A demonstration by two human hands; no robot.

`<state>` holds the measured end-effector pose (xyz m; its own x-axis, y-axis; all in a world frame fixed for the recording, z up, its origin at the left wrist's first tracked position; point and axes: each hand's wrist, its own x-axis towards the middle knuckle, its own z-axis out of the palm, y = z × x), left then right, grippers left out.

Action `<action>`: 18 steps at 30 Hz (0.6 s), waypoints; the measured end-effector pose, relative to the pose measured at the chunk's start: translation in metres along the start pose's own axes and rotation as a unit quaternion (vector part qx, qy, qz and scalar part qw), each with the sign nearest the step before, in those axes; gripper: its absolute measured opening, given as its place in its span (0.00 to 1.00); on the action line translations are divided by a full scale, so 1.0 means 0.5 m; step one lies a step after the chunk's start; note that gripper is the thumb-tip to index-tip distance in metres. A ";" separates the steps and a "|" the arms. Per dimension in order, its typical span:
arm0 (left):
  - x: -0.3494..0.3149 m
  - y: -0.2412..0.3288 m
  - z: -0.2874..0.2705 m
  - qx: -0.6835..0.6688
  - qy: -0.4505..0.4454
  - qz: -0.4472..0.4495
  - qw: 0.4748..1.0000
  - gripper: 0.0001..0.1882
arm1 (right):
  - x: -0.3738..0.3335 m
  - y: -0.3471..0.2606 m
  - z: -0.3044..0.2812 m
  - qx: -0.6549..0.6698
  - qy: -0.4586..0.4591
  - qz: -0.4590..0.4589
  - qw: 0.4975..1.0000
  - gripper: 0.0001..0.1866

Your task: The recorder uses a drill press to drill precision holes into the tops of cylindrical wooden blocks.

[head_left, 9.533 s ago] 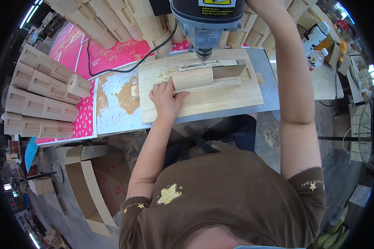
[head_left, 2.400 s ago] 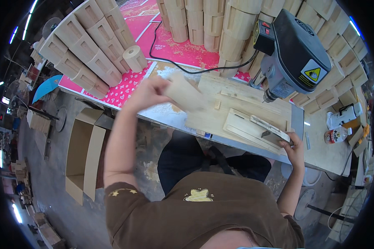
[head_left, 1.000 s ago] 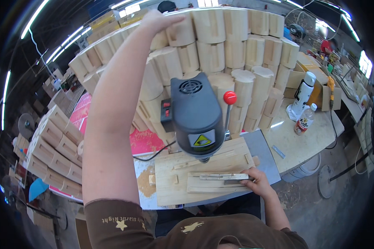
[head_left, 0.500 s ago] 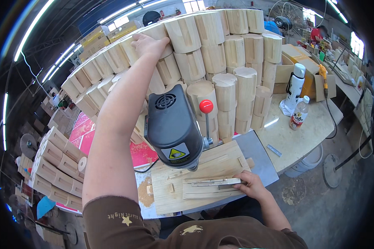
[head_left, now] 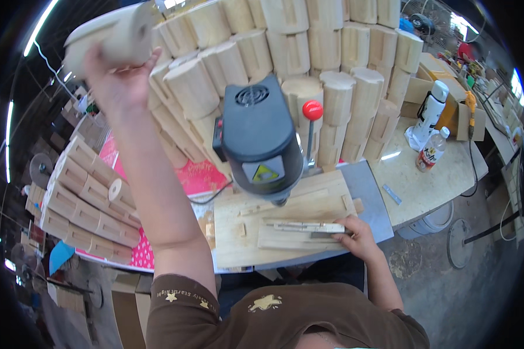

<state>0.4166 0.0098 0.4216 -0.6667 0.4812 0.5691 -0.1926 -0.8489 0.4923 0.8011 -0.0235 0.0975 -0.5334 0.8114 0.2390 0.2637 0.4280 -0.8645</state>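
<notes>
Raised at the upper left, my left hand [head_left: 122, 78] is closed around a pale wooden cylinder [head_left: 108, 36] with a hole in its end and a groove along its side; both are slightly blurred by motion. My right hand [head_left: 361, 237] grips the right end of a narrow wooden strip [head_left: 308, 226] with a rough, layered edge. That strip lies over a wooden jig board [head_left: 233, 238] on a grey metal base [head_left: 364, 180]. Above the board stands a dark drill press [head_left: 259, 128] with a red-knobbed lever [head_left: 312, 110]. Its tip is partly hidden under the housing.
Grooved wooden cylinders [head_left: 288, 52] are stacked high behind the drill press. More lie piled at the left [head_left: 87, 186]. On the right tabletop [head_left: 413, 203] stand a white flask [head_left: 431, 107] and a plastic bottle [head_left: 432, 150], with a small metal ruler [head_left: 392, 195] nearer.
My left hand has lifted a wooden cylinder off the stack and swung it left. My right hand stays on the strip. The whole view has shifted slightly.
</notes>
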 end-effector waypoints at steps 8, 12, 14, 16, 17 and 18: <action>-0.290 0.124 -0.247 0.553 -0.178 -0.078 0.810 0.34 | 0.052 0.006 0.001 -0.011 -0.048 0.062 0.997 0.16; -0.442 0.066 -0.283 0.680 -0.310 -0.051 0.663 0.44 | 0.087 0.031 0.019 0.013 -0.078 0.017 0.997 0.16; -0.500 0.038 -0.305 0.748 -0.405 -0.078 0.520 0.43 | 0.102 0.029 0.021 0.012 -0.086 0.019 0.996 0.16; -0.542 0.018 -0.321 0.753 -0.425 -0.086 0.496 0.43 | 0.115 0.026 0.023 0.021 -0.124 0.006 0.992 0.15; -0.559 0.011 -0.325 0.759 -0.442 -0.084 0.470 0.43 | 0.117 0.019 0.025 0.023 -0.136 0.008 0.990 0.14; -0.574 0.005 -0.327 0.758 -0.444 -0.087 0.471 0.43 | 0.115 0.017 0.026 0.022 -0.137 0.012 0.990 0.14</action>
<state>0.4895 -0.1662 0.1518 -0.0436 0.9872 0.1531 0.9941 0.0276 0.1052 0.7623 0.0214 0.0982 -0.7270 0.6802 0.0940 0.2476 0.3873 -0.8881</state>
